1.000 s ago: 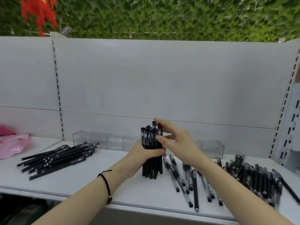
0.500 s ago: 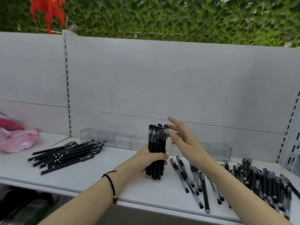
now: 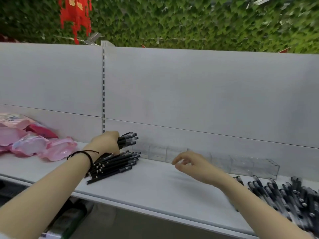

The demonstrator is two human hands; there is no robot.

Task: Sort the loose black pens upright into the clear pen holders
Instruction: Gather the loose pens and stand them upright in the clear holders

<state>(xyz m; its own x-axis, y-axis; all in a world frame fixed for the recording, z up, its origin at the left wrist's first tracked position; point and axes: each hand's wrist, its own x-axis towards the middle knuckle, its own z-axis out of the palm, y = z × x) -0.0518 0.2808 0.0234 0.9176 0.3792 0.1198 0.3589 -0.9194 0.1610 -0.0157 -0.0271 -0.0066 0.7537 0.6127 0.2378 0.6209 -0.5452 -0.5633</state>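
Nearest me, my two bare forearms reach out over the front edge of the white shelf (image 3: 155, 187). A black cord bracelet (image 3: 82, 155) circles my left wrist.

At lower right a heap of loose black pens (image 3: 290, 197) lies flat on the shelf; it is blurred and cut off by the frame edge, so no count is possible, and my right forearm covers its near side.

My right hand (image 3: 193, 165) hovers above bare shelf, fingers loosely curled and spread, holding nothing.

To the left, a second pile of pens (image 3: 114, 165) lies flat, tips pointing right; my left wrist hides its near-left end. Directly above it, my left hand (image 3: 107, 143) is closed around a bundle of pens (image 3: 128, 139) held roughly level, with only the ends projecting right past my fingers. The rest of the bundle is hidden in my grip.

Behind, against the grey back panel (image 3: 189, 92), a row of clear pen holders (image 3: 241, 163) runs left to right. Its walls are faint, and I see no pens standing in it.

At far left, pink packets (image 3: 31, 144) lie on the shelf, partly cut off. Above the panel, green foliage (image 3: 189, 19) and a red ornament (image 3: 76, 14).
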